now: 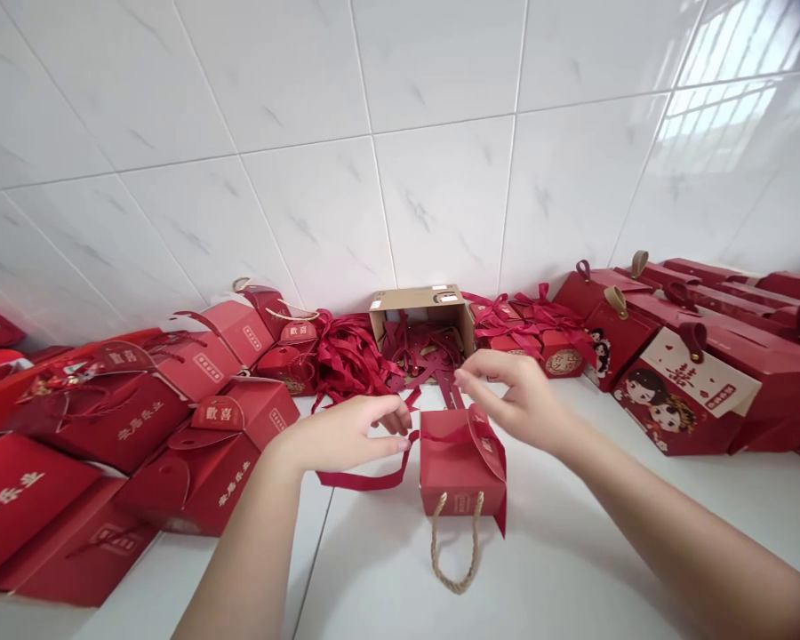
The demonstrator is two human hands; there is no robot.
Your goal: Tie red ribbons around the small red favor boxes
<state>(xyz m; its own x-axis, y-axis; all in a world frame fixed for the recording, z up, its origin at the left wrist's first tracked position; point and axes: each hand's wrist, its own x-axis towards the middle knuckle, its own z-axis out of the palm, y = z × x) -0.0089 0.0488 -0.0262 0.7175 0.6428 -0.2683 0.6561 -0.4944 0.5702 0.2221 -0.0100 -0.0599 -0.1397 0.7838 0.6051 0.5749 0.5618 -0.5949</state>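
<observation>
A small red gift box [462, 469] with a rope handle [454, 547] stands on the white tiled surface in front of me. A dark red ribbon [373, 476] runs around the box and trails off to its left. My left hand [347, 433] pinches the ribbon's left end, fingers curled together. My right hand [516, 400] hovers above the box's top and pinches the other ribbon end that rises from the box.
Red gift boxes [173, 427] are piled at the left, and larger ones with cartoon figures [680, 391] at the right. An open cardboard carton [423, 316] with red ribbons stands against the tiled wall, beside a heap of loose ribbons [347, 356].
</observation>
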